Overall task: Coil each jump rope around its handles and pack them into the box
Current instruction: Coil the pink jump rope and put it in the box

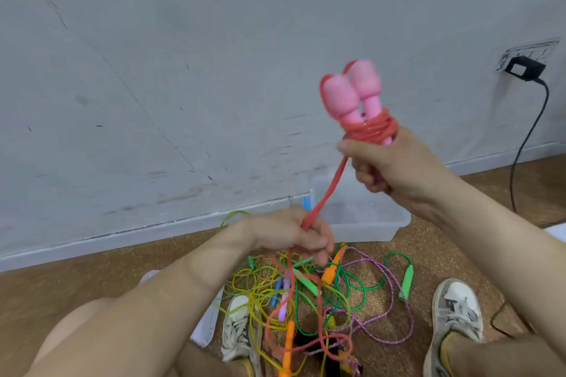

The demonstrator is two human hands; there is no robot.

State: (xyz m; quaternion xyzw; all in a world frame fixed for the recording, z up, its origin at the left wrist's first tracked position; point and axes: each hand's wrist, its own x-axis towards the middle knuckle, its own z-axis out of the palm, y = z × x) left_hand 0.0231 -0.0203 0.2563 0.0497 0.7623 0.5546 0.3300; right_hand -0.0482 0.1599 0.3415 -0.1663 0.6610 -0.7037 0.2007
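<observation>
Head view: one wide frame looking down past both forearms to the floor (92, 285); the raised parts are motion-blurred.
Right hand (395, 168): closed around the lower shafts of the two pink handles (355, 92), held side by side with the bulb ends up. Judged reason: pairing them makes one rigid core to wind on.
Coil (372, 128): several turns of the red rope (324, 193) sit around the handles, touching the top of the right hand.
Left hand (294, 236): gripping the red rope, below and to the left of the right hand. The strand runs straight between the hands. Judged reason: tension lays each turn tight.
Free tail: below the left hand the red rope drops slack onto the floor.
Box (367, 223): clear plastic, just beyond the left hand and beneath the right hand. Contents cannot be told for certain.
Pile of ropes (337, 291): green, yellow, purple and orange, tangled below the left hand between the two shoes (456, 312).
Step in hand: judged as winding the first rope; packing not yet begun.
Writing: none legible on handles or box, nor on the black adapter (525, 67) well to the right of the right hand.
</observation>
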